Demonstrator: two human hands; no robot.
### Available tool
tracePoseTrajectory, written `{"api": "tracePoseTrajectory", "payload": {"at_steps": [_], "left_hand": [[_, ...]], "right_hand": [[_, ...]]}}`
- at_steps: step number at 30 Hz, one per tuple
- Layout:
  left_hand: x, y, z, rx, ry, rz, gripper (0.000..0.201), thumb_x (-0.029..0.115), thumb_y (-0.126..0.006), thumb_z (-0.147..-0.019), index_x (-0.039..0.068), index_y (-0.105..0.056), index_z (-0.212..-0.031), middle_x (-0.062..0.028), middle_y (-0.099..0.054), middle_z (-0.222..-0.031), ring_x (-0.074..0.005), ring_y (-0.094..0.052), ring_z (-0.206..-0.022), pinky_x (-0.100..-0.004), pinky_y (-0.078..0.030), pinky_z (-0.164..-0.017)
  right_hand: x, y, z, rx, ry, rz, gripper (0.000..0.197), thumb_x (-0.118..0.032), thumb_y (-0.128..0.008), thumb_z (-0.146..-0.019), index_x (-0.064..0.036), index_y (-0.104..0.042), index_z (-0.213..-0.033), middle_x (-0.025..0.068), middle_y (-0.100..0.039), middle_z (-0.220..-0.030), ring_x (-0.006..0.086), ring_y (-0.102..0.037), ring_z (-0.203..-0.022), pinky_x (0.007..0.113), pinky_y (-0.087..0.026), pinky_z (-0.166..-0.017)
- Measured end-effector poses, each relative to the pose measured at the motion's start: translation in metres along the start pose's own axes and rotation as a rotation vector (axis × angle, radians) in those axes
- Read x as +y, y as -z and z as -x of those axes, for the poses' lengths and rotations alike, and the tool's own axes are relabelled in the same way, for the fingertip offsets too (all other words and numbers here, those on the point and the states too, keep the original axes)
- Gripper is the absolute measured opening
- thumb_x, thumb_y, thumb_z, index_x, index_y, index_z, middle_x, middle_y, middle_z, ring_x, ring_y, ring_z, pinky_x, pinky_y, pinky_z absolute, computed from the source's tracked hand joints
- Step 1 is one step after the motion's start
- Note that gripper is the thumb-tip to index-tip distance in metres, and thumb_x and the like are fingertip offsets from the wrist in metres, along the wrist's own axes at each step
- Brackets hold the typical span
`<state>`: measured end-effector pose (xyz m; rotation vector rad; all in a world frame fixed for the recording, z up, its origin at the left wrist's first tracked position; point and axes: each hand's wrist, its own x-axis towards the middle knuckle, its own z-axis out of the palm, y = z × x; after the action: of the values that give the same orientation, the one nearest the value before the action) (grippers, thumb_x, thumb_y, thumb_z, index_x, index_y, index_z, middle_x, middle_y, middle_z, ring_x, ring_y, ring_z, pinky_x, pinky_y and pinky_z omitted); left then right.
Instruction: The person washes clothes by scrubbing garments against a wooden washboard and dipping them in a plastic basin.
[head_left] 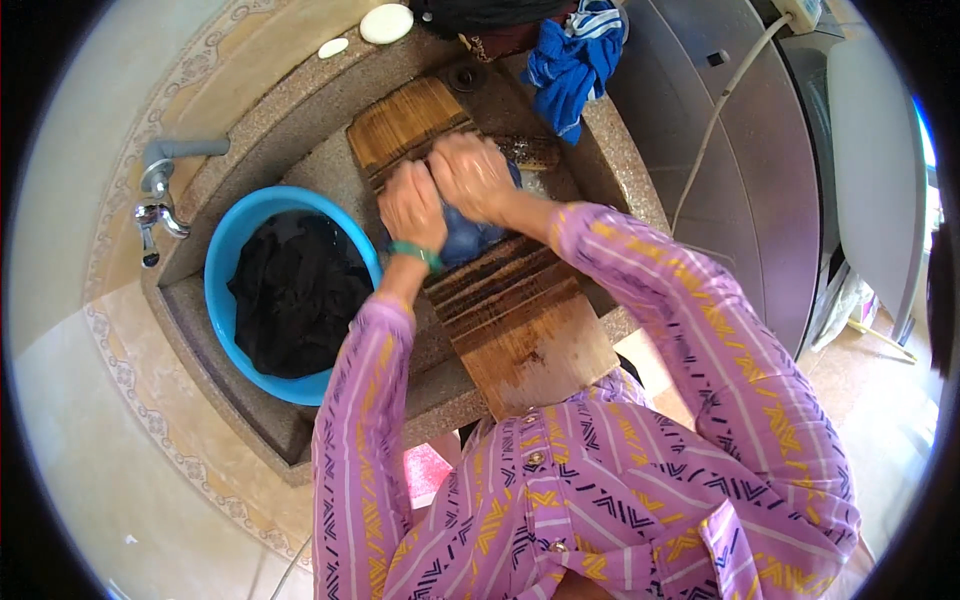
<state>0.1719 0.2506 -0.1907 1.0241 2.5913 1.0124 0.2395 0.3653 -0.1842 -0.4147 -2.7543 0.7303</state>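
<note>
A wooden washboard [540, 350] leans across a stone sink [300, 130], its lower end against my body. On its ridged middle lies a wet, bunched dark blue cloth [466, 240]. My left hand [412, 208], with a green bangle at the wrist, is closed on the cloth's left part. Right beside it, slightly farther up the board, my right hand [472, 178] grips the same cloth with curled fingers. Both hands are a little blurred, and they hide part of the cloth.
Left in the sink stands a blue basin [222, 300] with black cloth [300, 290] in water. A tap [160, 205] juts from the left wall. Two white soap bars [386, 24] lie on the far ledge. Blue-and-white cloth [572, 70] hangs over the right rim, near a brown brush-like thing [532, 153].
</note>
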Motion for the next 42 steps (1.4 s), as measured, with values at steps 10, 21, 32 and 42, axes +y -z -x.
{"api": "tracePoseTrajectory", "payload": {"at_steps": [10,21,32,42], "left_hand": [[0.052,0.007,0.075,-0.039,0.125,0.099,0.022,0.029,-0.046,-0.089,0.010,-0.056,-0.091,-0.0123,-0.053,-0.096,-0.0346,-0.050,-0.095,-0.0528,-0.032,-0.086],[0.034,0.011,-0.007,-0.124,0.600,0.064,0.061,0.052,-0.025,-0.094,0.007,-0.061,-0.111,-0.0213,-0.058,-0.116,-0.0395,-0.049,-0.110,-0.0490,-0.033,-0.097],[-0.006,-0.007,-0.024,0.308,0.011,-0.071,0.029,0.031,-0.040,-0.092,0.005,-0.054,-0.089,-0.0204,-0.055,-0.089,-0.0418,-0.053,-0.085,-0.0511,-0.040,-0.075],[0.064,0.015,0.089,0.057,-0.223,0.095,0.013,0.018,-0.045,-0.078,0.006,-0.050,-0.076,-0.0165,-0.050,-0.083,-0.0365,-0.047,-0.083,-0.0451,-0.034,-0.074]], "right_hand": [[-0.025,0.052,0.062,0.059,-0.159,-0.377,0.035,-0.034,-0.048,-0.086,-0.0029,-0.062,-0.076,0.0185,-0.058,-0.083,0.0379,-0.055,-0.084,0.047,-0.042,-0.075],[-0.017,0.027,-0.018,-0.323,-0.554,-0.078,0.053,-0.047,-0.040,-0.084,-0.0002,-0.064,-0.092,0.0217,-0.060,-0.107,0.0422,-0.055,-0.101,0.059,-0.039,-0.087],[-0.011,-0.004,-0.030,0.128,-0.383,-0.173,0.031,-0.031,-0.045,-0.085,-0.0018,-0.057,-0.085,0.0242,-0.063,-0.088,0.0447,-0.058,-0.082,0.055,-0.046,-0.072],[-0.017,0.046,0.079,0.085,0.102,-0.259,0.022,-0.029,-0.049,-0.080,-0.0079,-0.055,-0.075,0.0132,-0.053,-0.080,0.0322,-0.052,-0.081,0.046,-0.038,-0.070]]}}
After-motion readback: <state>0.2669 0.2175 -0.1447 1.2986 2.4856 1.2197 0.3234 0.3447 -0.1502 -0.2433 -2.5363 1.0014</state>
